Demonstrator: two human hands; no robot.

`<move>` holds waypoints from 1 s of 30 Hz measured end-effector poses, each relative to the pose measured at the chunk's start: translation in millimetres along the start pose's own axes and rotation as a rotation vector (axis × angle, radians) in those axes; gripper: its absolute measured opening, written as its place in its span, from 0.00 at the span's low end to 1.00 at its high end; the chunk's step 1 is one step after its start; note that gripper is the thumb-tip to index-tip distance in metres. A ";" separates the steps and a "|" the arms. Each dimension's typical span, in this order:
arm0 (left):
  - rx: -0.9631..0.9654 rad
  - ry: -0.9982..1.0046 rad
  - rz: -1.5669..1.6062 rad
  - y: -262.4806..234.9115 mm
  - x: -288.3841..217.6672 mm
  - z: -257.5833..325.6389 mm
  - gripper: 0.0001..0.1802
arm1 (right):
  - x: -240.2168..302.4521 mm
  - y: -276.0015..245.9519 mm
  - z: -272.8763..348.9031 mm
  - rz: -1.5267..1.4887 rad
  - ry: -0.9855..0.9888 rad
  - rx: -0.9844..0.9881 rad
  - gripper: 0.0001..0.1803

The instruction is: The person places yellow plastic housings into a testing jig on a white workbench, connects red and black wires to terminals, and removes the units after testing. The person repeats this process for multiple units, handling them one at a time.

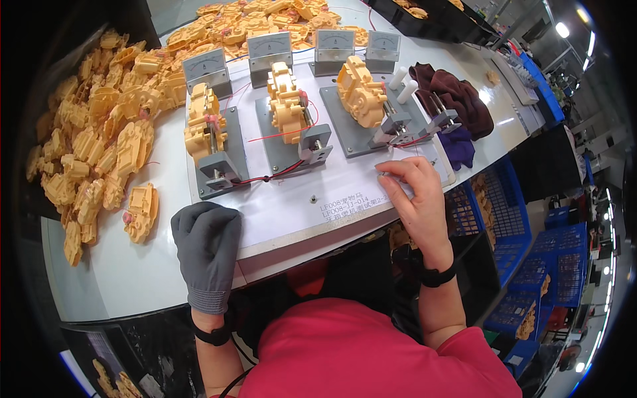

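Note:
My left hand (207, 249), in a grey knit glove, is closed in a loose fist at the table's front edge, with nothing visible in it. Close by lies a loose tan plastic gearbox (141, 212). My bare right hand (417, 192) hovers over the front right of a white sheet, its fingers bent and thumb slightly apart, holding nothing I can see. Three grey test fixtures stand ahead, each with a tan gearbox seated on it: the left (204, 126), the middle (287, 106) and the right one (362, 93). A red wire (282, 134) crosses the middle one.
Behind the fixtures stand several analog panel meters (270, 48). A large heap of tan gearboxes (99, 146) covers the table's left and back. Dark red cloth (458, 99) and purple cloth (456, 147) lie at right, near two white posts (407, 91). Blue crates (507, 205) stand below the right edge.

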State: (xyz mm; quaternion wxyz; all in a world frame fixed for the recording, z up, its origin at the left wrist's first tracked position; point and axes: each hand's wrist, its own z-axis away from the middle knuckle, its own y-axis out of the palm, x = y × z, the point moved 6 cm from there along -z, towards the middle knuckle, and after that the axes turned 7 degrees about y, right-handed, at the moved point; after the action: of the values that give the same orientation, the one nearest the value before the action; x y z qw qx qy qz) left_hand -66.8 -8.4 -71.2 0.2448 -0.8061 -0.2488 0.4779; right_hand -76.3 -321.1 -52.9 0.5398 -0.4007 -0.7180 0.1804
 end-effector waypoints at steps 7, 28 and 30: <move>-0.089 -0.063 0.063 -1.3 -1.0 -0.3 0.07 | -0.2 0.9 0.2 0.005 -0.009 0.005 0.06; -0.077 -0.019 -0.007 -1.9 -1.8 -2.2 0.07 | 70.4 54.0 5.4 0.003 -0.348 0.118 0.08; -0.065 -0.009 -0.012 -1.8 -2.4 -2.1 0.07 | 69.0 53.7 5.1 -0.004 -0.334 0.119 0.10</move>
State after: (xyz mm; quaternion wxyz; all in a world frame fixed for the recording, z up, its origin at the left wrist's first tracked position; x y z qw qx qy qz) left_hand -66.2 -8.9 -67.6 0.2202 -0.8100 -0.2702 0.4717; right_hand -67.2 -234.1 -48.3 0.4362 -0.3311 -0.7864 0.2858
